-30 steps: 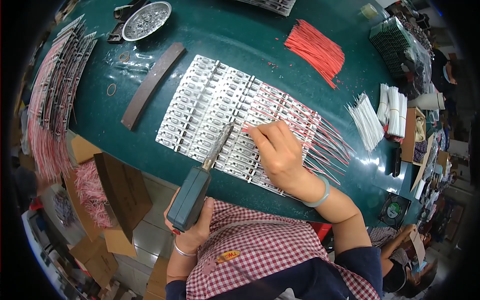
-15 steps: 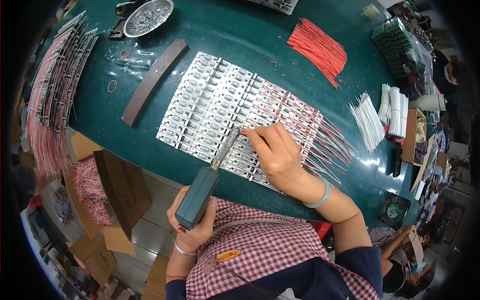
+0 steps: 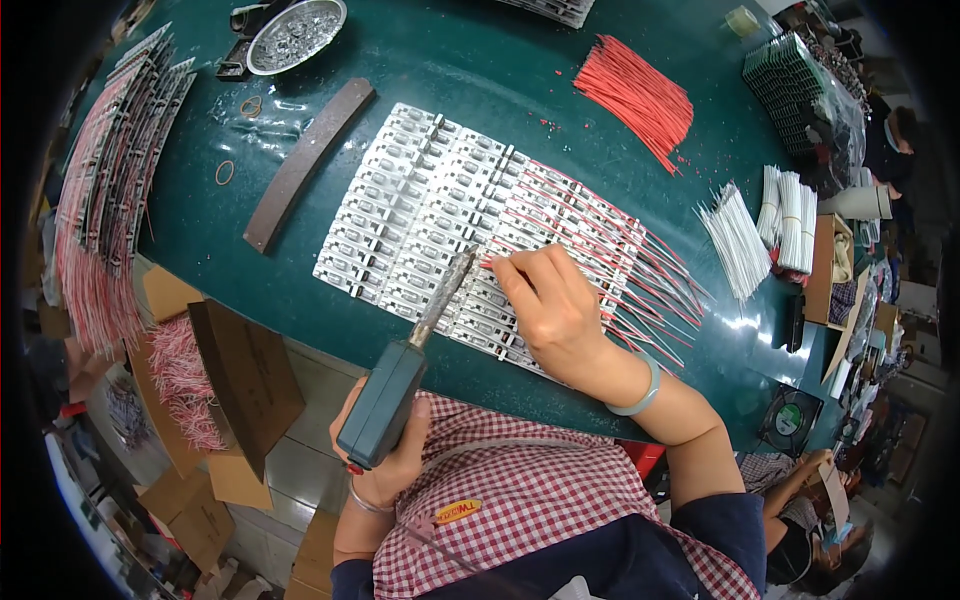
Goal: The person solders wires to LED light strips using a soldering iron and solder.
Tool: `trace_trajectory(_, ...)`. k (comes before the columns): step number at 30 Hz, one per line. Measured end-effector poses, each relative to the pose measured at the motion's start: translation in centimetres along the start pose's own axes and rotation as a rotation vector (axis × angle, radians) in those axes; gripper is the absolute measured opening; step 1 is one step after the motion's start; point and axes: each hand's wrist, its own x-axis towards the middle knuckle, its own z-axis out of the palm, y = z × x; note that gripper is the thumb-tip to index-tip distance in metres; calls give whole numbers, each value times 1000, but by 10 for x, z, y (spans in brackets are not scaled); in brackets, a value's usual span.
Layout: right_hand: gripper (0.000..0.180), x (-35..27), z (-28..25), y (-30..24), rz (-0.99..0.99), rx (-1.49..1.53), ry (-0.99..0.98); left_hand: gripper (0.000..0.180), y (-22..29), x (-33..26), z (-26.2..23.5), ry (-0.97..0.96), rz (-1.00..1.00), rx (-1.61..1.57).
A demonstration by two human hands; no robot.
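Observation:
My left hand (image 3: 398,472) is wrapped round the green body of a soldering gun (image 3: 382,405). Its metal tip points up and away, over a white panel (image 3: 385,185) made of rows of small alike units with metal parts. Just right of the tip, my right hand (image 3: 558,318) is closed in a pinch on the end of a thin red wire (image 3: 488,263), held at one of the units. Several red and white wires (image 3: 660,270) fan out rightward from the panel, partly under my right hand. Whether the tip touches the panel, I cannot tell.
A brown curved bar (image 3: 308,165) and a bowl of small metal parts (image 3: 297,37) lie left. Red wires (image 3: 635,100) and white wires (image 3: 735,240) are piled right. Wired panels (image 3: 120,150) are stacked far left, above a cardboard box (image 3: 245,380). A person (image 3: 815,530) sits lower right.
My left hand has drawn the soldering gun slightly down and left, and its tip has come away from the red wire's end. The right hand has barely moved.

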Motion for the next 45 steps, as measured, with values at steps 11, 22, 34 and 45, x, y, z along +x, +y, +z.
trace_trajectory(11, 35, -4, -2, -4, -28, 42, 61, 21, 0, 0, 0, 58, 112, -19)
trace_trajectory(22, 34, -6, 1, -5, -40, 43, 41, 19, 3, -3, -2, -4, 61, 11)
trace_trajectory(34, 22, -6, 1, -6, -55, -13, -12, 17, 4, 1, -1, -36, 169, 69)
trace_trajectory(45, 30, -6, 1, -9, -26, -17, 1, 22, -7, -14, -6, 36, 108, 3)
